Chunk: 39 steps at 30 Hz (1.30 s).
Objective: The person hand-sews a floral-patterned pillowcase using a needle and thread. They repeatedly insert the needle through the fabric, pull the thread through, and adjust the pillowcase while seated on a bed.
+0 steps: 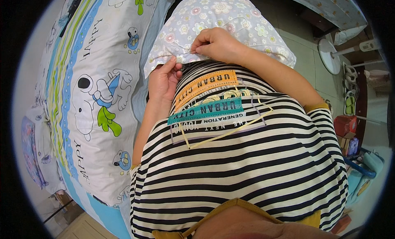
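Observation:
A lilac-grey pillow with a flower print lies across my lap, its near edge towards my body. My left hand holds that edge at the left, thumb on top and fingers curled beneath. My right hand is just to the right, above the same edge, thumb and forefinger pinched together at the fabric. Between those fingertips is a tiny thin sliver that looks like a sewing needle, mostly hidden. A thin pale thread loops over the pillow beyond my right hand. The fabric is puckered along the edge between both hands.
A bed with a cartoon-print cover runs along my left. On the tiled floor at right stand a white round base with a pole, a shoe rack with green slippers, and a red box.

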### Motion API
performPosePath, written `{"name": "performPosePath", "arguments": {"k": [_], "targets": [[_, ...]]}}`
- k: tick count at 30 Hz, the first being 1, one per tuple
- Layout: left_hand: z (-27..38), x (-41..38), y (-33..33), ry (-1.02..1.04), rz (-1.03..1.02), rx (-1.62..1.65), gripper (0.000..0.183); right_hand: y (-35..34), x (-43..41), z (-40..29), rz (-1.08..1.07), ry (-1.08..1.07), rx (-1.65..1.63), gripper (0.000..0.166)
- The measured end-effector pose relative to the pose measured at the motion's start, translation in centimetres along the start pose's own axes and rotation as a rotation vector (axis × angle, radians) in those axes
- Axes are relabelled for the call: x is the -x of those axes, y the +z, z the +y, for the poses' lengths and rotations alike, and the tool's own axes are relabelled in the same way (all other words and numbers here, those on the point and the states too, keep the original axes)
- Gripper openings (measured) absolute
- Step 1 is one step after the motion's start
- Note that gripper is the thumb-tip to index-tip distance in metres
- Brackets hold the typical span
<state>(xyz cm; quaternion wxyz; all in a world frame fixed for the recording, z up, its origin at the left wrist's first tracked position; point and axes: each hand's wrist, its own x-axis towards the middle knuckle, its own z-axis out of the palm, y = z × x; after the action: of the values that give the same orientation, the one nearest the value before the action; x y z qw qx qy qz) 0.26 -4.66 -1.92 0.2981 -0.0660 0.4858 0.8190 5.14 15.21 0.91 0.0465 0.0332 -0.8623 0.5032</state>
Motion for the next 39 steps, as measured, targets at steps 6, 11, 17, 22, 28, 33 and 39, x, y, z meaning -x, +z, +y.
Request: {"name": "performPosePath", "arguments": {"k": [6, 11, 17, 22, 28, 33, 39], "targets": [[0.2, 0.6, 0.7, 0.026, 0.019, 0.0, 0.011, -0.2, 0.1, -0.2, -0.01, 0.053, -0.05, 0.013], [0.1, 0.1, 0.1, -0.116, -0.033, 0.039, 0.013, -0.5, 0.0, 0.1, -0.025, 0.074, -0.118, 0.013], [-0.4, -0.4, 0.2, -0.218, -0.074, 0.059, 0.013, -0.5, 0.0, -0.1, -0.046, 0.125, -0.152, 0.012], [-0.3, -0.6, 0.5, -0.259, -0.111, 0.066, 0.01, -0.1, 0.0, 0.0, -0.028, 0.113, -0.093, 0.012], [-0.2, -0.5, 1.3, -0.258, -0.129, -0.034, 0.014, 0.6, -0.2, -0.4, -0.03, 0.096, -0.05, 0.011], [-0.2, -0.7, 1.1, -0.248, -0.118, -0.02, 0.012, 0.3, 0.0, -1.1, 0.073, -0.029, 0.084, 0.009], [-0.3, -0.4, 1.1, -0.183, -0.061, -0.052, 0.016, 0.4, 0.4, -3.0, 0.269, -0.334, 0.401, 0.008]]}}
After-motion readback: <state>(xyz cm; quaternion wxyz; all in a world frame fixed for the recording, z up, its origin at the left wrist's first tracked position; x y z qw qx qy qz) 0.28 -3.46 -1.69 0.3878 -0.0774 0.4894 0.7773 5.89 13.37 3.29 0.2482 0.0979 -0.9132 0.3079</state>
